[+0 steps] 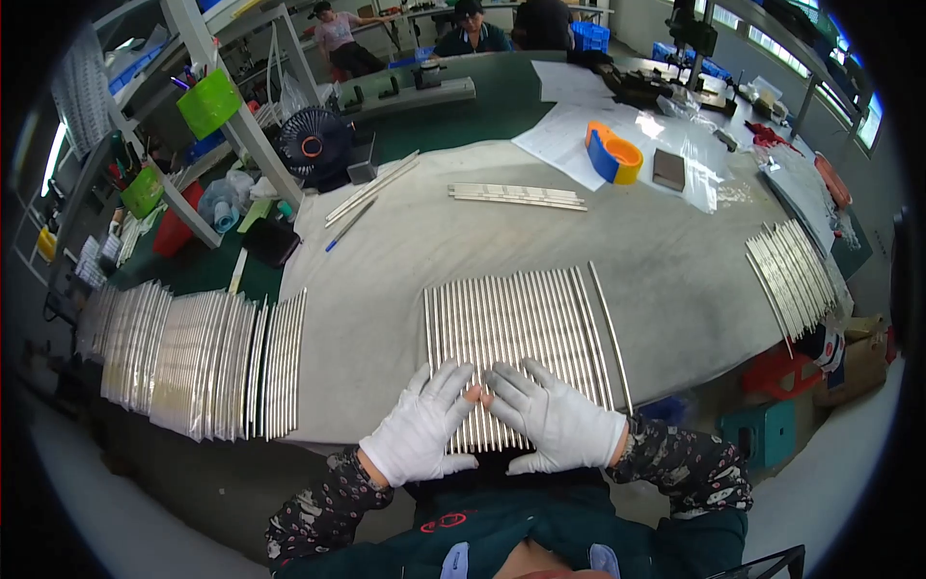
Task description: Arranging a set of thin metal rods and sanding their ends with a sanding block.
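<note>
Roughly parallel, silver rods (511,323), pointing forward

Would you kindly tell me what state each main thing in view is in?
Central rods: side by side
Left hand: gloved, palm down on central rods
Right hand: gloved, palm down on central rods
Single rod: lying apart, to the right
Left-side rods: side by side, some apparently wrapped
Right-side rods: side by side
Fan: upright, running unclear

White gloves (413,437), dark floral-patterned sleeves (683,466)
</note>
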`<action>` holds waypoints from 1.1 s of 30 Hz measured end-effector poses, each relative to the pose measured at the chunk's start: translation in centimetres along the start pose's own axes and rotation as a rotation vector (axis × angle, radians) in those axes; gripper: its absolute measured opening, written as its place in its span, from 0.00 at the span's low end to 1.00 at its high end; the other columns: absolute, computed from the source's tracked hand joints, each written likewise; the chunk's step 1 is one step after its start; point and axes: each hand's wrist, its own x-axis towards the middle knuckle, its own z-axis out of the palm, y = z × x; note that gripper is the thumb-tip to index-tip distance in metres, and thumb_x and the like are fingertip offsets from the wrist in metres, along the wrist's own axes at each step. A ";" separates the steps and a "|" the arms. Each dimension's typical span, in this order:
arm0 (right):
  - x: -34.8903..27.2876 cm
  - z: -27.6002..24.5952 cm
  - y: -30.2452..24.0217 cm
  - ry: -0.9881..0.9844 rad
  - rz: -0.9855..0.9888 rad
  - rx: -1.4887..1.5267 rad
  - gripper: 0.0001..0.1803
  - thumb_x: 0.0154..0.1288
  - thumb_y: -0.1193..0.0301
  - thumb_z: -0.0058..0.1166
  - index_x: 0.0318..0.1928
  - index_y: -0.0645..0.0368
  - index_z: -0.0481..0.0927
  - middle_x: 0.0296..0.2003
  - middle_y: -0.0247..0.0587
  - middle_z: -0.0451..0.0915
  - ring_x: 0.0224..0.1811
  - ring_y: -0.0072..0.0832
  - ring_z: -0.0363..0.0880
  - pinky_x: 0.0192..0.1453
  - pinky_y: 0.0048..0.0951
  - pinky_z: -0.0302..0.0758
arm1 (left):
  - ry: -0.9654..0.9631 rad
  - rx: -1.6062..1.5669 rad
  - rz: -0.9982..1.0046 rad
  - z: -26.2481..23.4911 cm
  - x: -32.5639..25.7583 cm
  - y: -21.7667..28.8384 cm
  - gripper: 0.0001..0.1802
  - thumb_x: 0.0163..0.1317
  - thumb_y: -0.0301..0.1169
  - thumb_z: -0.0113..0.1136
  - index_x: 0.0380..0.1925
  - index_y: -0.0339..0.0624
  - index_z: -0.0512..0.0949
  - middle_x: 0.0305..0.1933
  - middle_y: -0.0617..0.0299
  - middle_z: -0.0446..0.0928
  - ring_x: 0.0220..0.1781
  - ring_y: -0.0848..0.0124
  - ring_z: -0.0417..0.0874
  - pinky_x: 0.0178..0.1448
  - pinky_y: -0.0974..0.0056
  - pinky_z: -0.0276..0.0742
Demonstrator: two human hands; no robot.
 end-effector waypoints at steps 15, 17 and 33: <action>-8.9 0.9 3.9 0.216 0.652 -0.089 0.51 0.59 0.32 0.37 0.64 0.67 0.61 0.61 0.68 0.61 0.66 0.61 0.57 0.70 0.56 0.52 | 0.111 -0.044 -0.049 0.9 -2.1 -0.3 0.53 0.56 0.64 0.50 0.73 0.48 0.44 0.70 0.39 0.52 0.71 0.40 0.53 0.72 0.40 0.46; -8.1 1.2 3.3 0.200 0.634 -0.058 0.52 0.59 0.32 0.35 0.65 0.67 0.59 0.62 0.71 0.58 0.67 0.63 0.55 0.70 0.57 0.51 | 0.090 -0.030 -0.058 0.8 -2.1 0.0 0.53 0.55 0.64 0.51 0.73 0.48 0.44 0.70 0.39 0.52 0.72 0.41 0.52 0.72 0.40 0.46; -3.8 -0.3 2.1 0.103 0.290 0.081 0.52 0.35 0.41 0.66 0.60 0.57 0.68 0.62 0.64 0.59 0.66 0.65 0.54 0.67 0.62 0.55 | -0.003 0.029 -0.066 -0.4 0.7 2.2 0.47 0.49 0.52 0.65 0.63 0.36 0.59 0.68 0.42 0.57 0.71 0.47 0.57 0.71 0.40 0.48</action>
